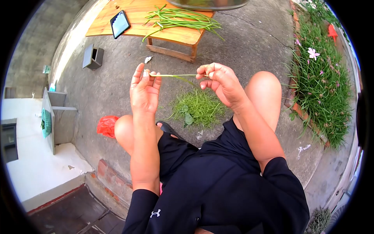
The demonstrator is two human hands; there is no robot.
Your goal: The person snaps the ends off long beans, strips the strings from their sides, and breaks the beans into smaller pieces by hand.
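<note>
While the left hand [145, 93], palm up, pinches a stem [173, 75], the right hand [225, 87], fingers [218, 75] curled, pinches its right end.

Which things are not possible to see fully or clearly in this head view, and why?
All in the head view:
- Right end of the green stem: hidden by the fingers of the right hand.
- Tablet: screen content too small to read.
- Round object: cut off by the top edge.
- Red bag: partly behind the left knee.
</note>
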